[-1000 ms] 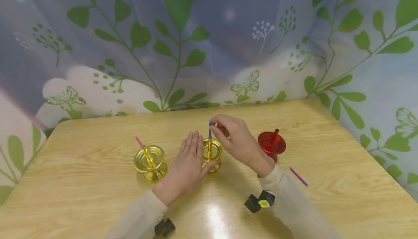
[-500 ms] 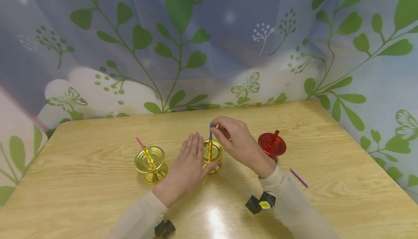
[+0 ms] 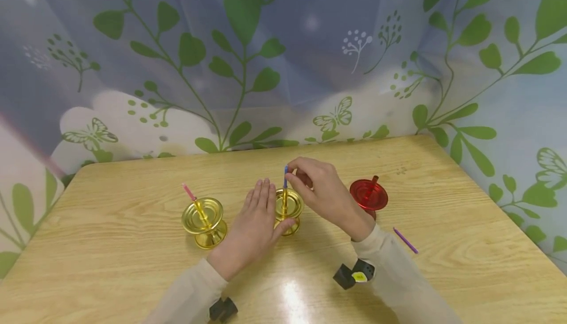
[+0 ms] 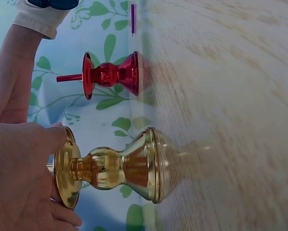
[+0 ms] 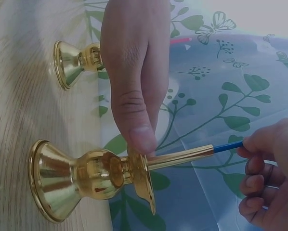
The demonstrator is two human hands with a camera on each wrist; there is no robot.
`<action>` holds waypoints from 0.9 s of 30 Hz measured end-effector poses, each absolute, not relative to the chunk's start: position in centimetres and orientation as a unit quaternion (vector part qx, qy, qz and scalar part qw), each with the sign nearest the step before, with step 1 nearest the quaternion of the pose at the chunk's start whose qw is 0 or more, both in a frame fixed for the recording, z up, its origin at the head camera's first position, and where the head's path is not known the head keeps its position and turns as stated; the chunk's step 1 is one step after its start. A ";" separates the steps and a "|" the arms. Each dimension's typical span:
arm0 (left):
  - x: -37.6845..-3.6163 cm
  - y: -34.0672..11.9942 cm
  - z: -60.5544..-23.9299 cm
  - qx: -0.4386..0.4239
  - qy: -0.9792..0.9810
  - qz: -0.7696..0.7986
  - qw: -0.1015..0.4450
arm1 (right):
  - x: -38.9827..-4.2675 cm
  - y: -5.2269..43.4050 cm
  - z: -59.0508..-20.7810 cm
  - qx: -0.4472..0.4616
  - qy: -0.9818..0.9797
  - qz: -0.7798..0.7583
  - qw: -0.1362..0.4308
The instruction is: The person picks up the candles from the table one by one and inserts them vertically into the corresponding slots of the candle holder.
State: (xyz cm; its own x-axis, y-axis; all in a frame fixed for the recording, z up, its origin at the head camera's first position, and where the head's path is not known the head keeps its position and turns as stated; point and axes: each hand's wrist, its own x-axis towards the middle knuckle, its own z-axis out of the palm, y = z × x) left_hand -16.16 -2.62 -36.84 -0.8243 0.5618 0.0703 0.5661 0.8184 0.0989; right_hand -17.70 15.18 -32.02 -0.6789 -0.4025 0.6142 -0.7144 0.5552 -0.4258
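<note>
A gold candlestick stands upright mid-table, its dish held at the rim between the thumb and fingers of my left hand. In the right wrist view my left thumb lies against the dish's edge. My right hand pinches a thin blue candle between thumb and fingertips. The candle's lower end sits at the top of the candlestick's gold tube, the two in line. How deep it goes is hidden. Another gold candlestick to the left bears a pink candle, which leans left.
To the right stands a red candlestick with a bare tube. A purple candle lies on the wooden table in front of it. Behind the table hangs a leaf-patterned cloth.
Both hands keep their places on the candlestick and the blue candle. Only a slight shift of the head view shows.
</note>
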 end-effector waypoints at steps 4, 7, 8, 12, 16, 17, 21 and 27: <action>-16.2 -2.7 -36.9 -0.296 -0.953 -0.056 0.020 | -17.8 15.1 -32.1 0.331 -0.851 0.339 0.227; -16.2 -2.7 -36.8 -0.296 -0.953 -0.052 0.021 | -17.8 15.1 -32.2 0.332 -0.851 0.338 0.226; -16.2 -2.7 -36.8 -0.296 -0.953 -0.052 0.020 | -17.8 15.1 -32.2 0.332 -0.852 0.337 0.225; -16.2 -2.7 -36.8 -0.296 -0.953 -0.058 0.017 | -17.7 15.1 -32.2 0.331 -0.853 0.336 0.223; -16.2 -2.7 -36.8 -0.294 -0.954 -0.063 0.014 | -17.6 15.1 -32.1 0.331 -0.854 0.334 0.222; -16.2 -2.7 -36.8 -0.294 -0.954 -0.063 0.013 | -17.6 15.1 -32.0 0.331 -0.855 0.334 0.222; -16.2 -2.6 -36.8 -0.295 -0.954 -0.060 0.014 | -17.6 15.1 -32.1 0.330 -0.855 0.333 0.222; -16.2 -2.7 -36.8 -0.293 -0.954 -0.060 0.010 | -17.7 15.1 -32.1 0.333 -0.855 0.329 0.222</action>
State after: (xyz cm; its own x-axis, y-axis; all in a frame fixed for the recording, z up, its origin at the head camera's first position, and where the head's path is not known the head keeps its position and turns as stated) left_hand -16.23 -2.66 -36.80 -0.8281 0.5579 0.0544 0.5603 0.8210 0.1094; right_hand -17.71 15.13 -32.11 -0.6795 -0.4244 0.5985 -0.7159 0.5620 -0.4143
